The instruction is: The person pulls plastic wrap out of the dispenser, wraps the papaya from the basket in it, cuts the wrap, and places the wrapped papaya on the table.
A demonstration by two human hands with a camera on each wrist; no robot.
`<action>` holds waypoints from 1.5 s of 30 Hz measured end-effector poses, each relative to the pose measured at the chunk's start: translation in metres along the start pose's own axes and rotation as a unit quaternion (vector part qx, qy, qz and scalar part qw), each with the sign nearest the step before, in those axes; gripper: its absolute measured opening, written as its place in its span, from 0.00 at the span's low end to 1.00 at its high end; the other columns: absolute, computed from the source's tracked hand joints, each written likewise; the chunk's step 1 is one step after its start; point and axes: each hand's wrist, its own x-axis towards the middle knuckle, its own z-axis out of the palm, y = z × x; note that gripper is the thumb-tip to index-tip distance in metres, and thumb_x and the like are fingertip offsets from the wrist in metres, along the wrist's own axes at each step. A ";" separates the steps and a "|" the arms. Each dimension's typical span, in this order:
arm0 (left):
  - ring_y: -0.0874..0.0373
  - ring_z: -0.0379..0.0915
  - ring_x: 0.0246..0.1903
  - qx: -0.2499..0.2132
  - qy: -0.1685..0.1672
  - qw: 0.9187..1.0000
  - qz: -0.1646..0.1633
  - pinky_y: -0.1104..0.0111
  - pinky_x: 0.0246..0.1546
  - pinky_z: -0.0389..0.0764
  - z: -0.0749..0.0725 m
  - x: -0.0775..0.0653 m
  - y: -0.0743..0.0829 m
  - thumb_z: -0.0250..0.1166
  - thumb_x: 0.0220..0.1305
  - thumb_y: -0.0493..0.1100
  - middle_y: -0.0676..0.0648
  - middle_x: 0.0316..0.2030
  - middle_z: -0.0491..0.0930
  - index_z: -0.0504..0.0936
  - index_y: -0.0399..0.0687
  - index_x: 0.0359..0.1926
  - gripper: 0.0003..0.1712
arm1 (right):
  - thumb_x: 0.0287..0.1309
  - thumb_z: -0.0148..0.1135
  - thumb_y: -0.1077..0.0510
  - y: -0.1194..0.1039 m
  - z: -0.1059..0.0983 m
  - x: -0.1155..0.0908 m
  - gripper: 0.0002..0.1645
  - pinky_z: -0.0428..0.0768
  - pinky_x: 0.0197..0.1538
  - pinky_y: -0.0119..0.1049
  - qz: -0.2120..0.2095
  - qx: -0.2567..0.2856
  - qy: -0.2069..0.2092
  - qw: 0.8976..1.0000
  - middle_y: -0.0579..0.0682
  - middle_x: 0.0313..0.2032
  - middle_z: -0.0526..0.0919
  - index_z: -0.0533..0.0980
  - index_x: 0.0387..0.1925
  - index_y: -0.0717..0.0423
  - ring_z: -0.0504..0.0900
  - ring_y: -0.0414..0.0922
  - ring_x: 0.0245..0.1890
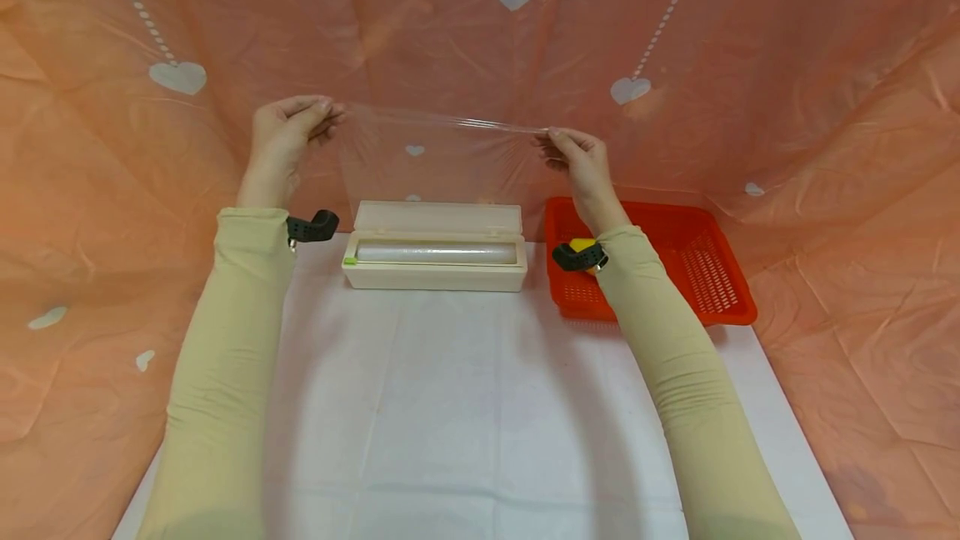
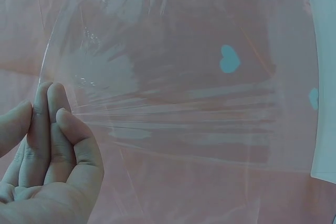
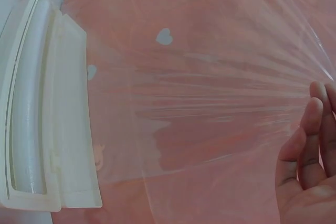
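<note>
A sheet of clear plastic wrap (image 1: pixel 442 148) is stretched between my two hands, above and behind a white wrap dispenser (image 1: pixel 435 277). My left hand (image 1: pixel 288 127) pinches its upper left corner between thumb and fingers; creases fan out from there in the left wrist view. At the upper right corner, my right hand (image 1: pixel 581 161) pinches the wrap, and folds (image 3: pixel 226 98) converge on those fingertips. The dispenser's lid (image 1: pixel 438 216) stands raised at the back, showing the wrap roll (image 1: pixel 435 252) inside. A small green slider (image 1: pixel 350 261) sits at the dispenser's left end.
Right of the dispenser stands a red plastic basket (image 1: pixel 723 273) with a yellow object (image 1: pixel 581 245) in it, partly hidden by my right wrist. A white cloth (image 1: pixel 450 407) covers the table. An orange curtain (image 1: pixel 435 40) with pale hearts hangs behind and at both sides.
</note>
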 end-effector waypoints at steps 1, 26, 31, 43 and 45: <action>0.53 0.80 0.44 -0.001 -0.001 1.000 0.000 0.67 0.51 0.77 0.000 0.000 0.000 0.69 0.57 0.36 0.42 0.40 0.84 0.81 0.33 0.50 0.20 | 0.65 0.59 0.57 0.000 0.000 0.000 0.11 0.78 0.47 0.40 0.000 0.001 0.000 1.000 0.51 0.35 0.86 0.85 0.37 0.58 0.81 0.48 0.35; 0.53 0.80 0.45 0.012 0.020 1.000 -0.003 0.72 0.41 0.81 -0.011 -0.001 -0.010 0.67 0.58 0.36 0.43 0.39 0.84 0.79 0.32 0.53 0.22 | 0.65 0.59 0.55 0.008 0.005 -0.001 0.12 0.77 0.49 0.38 0.025 -0.031 -0.002 0.999 0.50 0.37 0.86 0.84 0.40 0.57 0.80 0.47 0.39; 0.54 0.80 0.44 0.020 0.021 1.000 -0.003 0.71 0.45 0.80 -0.016 -0.003 -0.011 0.68 0.58 0.37 0.43 0.39 0.84 0.81 0.34 0.50 0.19 | 0.65 0.59 0.55 0.009 0.009 -0.008 0.13 0.78 0.48 0.37 0.038 -0.031 -0.001 0.999 0.52 0.39 0.86 0.84 0.41 0.59 0.80 0.49 0.40; 0.54 0.82 0.39 -0.022 0.005 1.000 -0.011 0.70 0.36 0.80 -0.027 -0.032 -0.013 0.68 0.58 0.37 0.42 0.37 0.85 0.84 0.36 0.43 0.12 | 0.64 0.60 0.53 0.006 0.010 -0.023 0.19 0.78 0.49 0.42 0.028 -0.043 -0.010 0.999 0.51 0.37 0.86 0.81 0.44 0.66 0.80 0.53 0.40; 0.53 0.81 0.40 -0.035 -0.001 0.999 -0.017 0.70 0.38 0.80 -0.028 -0.038 -0.015 0.68 0.58 0.37 0.42 0.38 0.85 0.83 0.36 0.43 0.13 | 0.64 0.61 0.53 0.005 0.011 -0.028 0.19 0.78 0.48 0.41 0.029 -0.039 -0.003 0.999 0.51 0.36 0.86 0.81 0.45 0.68 0.81 0.52 0.39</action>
